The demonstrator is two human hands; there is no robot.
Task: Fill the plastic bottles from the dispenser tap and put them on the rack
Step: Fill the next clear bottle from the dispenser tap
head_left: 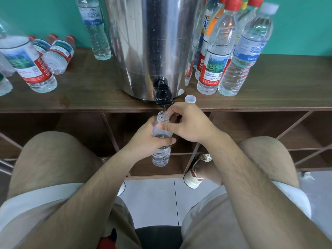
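Since the mouth must sit right under the tap (163, 95), we grip the bottle (160, 157) with left hand (147, 139) mid-body, right hand (190, 124) steadying its neck

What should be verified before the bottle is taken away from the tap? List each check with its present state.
1. Mouth of the bottle directly under the tap: ok.
2. Left hand grips the bottle's body: ok.
3. Right hand holds its upper part: ok.
4. Fill level high enough: cannot tell, both hands cover most of it.
5. Tap shut off: cannot tell.
6. White cap ready on the shelf top, just beyond the right hand: ok.
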